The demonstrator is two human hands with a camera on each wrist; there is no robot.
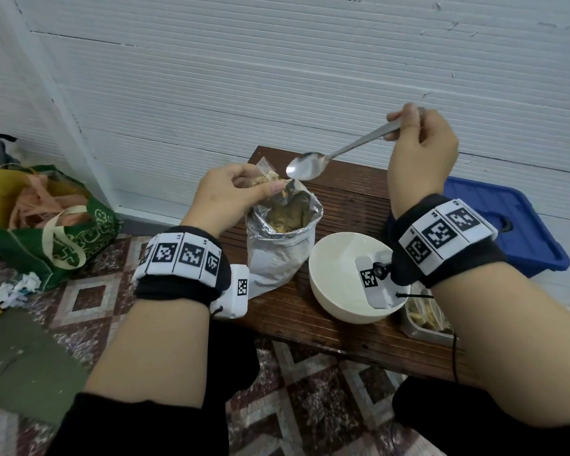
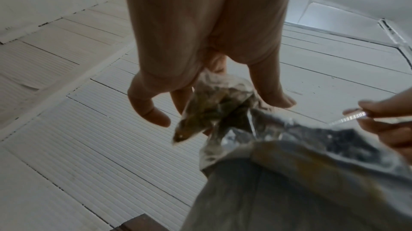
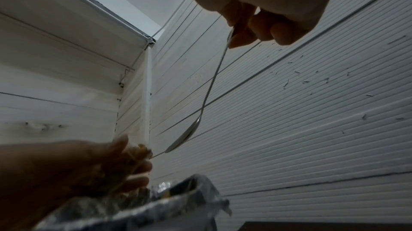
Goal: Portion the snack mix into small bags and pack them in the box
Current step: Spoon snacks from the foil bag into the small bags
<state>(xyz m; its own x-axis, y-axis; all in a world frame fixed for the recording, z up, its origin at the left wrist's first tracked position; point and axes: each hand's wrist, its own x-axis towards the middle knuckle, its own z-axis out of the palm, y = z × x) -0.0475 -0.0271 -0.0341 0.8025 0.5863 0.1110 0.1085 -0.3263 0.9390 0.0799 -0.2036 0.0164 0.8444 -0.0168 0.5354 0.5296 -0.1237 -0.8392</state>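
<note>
A large foil bag of snack mix (image 1: 282, 238) stands open on the brown wooden table (image 1: 352, 199). My left hand (image 1: 229, 192) holds a small clear bag (image 1: 267, 174), partly filled with mix, just above the foil bag's mouth; the small clear bag (image 2: 211, 106) hangs between my fingers in the left wrist view. My right hand (image 1: 418, 149) pinches the handle of a metal spoon (image 1: 313, 164), raised high, with the empty bowl of the spoon tilted over the small bag. In the right wrist view the spoon (image 3: 189, 132) ends beside the small bag (image 3: 139, 152).
An empty white bowl (image 1: 336, 274) sits at the table's front edge. A metal tray (image 1: 422, 320) with filled bags lies to its right. A blue plastic box lid (image 1: 514, 225) is behind my right wrist. A green tote bag (image 1: 50, 222) is on the floor at left.
</note>
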